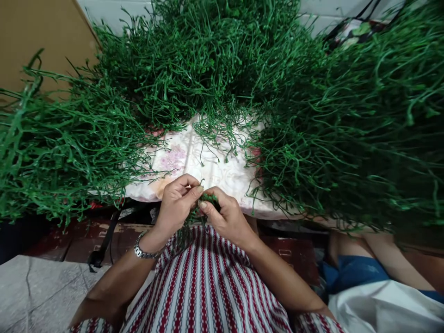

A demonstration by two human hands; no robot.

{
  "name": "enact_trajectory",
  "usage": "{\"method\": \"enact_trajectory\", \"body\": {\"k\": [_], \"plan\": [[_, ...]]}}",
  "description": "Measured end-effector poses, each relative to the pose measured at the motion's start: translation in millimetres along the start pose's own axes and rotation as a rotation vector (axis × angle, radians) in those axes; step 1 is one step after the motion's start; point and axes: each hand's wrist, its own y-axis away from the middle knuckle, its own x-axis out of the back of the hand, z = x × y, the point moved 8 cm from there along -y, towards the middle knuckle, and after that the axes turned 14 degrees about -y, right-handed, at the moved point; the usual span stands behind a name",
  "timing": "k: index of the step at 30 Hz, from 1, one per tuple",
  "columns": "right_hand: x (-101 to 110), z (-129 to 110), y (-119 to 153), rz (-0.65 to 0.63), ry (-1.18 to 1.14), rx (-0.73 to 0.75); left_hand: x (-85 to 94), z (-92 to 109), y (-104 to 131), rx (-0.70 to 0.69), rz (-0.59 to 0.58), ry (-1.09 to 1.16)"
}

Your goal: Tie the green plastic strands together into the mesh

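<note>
My left hand (176, 206) and my right hand (227, 217) meet just above my lap, both pinched on a small bunch of thin green plastic stems (207, 200). The stems hang down between my palms over my red and white striped garment (204, 286). A metal watch (145, 252) sits on my left wrist. In front of my hands lies a floral cloth (194, 159), ringed by big heaps of the same green stems (222, 60).
Heaps of green stems fill the left (52, 148) and the right (364, 138). A brown board (38, 41) stands at the back left. Another person's leg (388, 254) with blue cloth is at the lower right. Grey floor (34, 296) shows lower left.
</note>
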Motion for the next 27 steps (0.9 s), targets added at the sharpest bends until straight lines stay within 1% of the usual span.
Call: {"method": "enact_trajectory", "body": {"k": [2,5,6,9,10,11,14,16,19,21,23,25,27], "plan": [[-3,-2,-2,-0.027,0.024,0.011,-1.2,-4,-2,0.037,0.006,0.072],[-9,-5,0,-0.012,0.051,0.067,-1.6,-4,-7,0.068,0.015,0.147],[-12,-8,3,-0.011,0.076,0.102,1.7,-2,-10,0.057,0.048,0.17],[-22,-19,14,-0.05,0.176,0.245,21.2,12,-17,-0.041,0.22,0.244],[-23,-22,17,-0.063,0.205,0.271,25.2,16,-20,-0.069,0.24,0.247],[-19,-25,19,-0.058,0.23,0.28,25.9,20,-22,-0.08,0.219,0.236],[6,-36,18,0.025,0.315,0.282,18.1,24,-27,-0.045,0.072,0.206],[20,-46,17,0.063,0.403,0.319,15.4,22,-26,-0.023,0.033,0.243],[29,-54,14,0.069,0.505,0.355,8.8,19,-23,-0.002,-0.021,0.286],[30,-53,10,0.068,0.509,0.348,4.4,18,-21,0.008,-0.037,0.289],[26,-45,5,0.043,0.479,0.279,2.8,17,-20,0.011,-0.008,0.287],[17,-32,-2,-0.019,0.441,0.182,2.3,18,-20,0.005,0.035,0.279],[6,-21,-7,-0.087,0.413,0.124,3.2,20,-20,-0.013,0.075,0.271]]}}
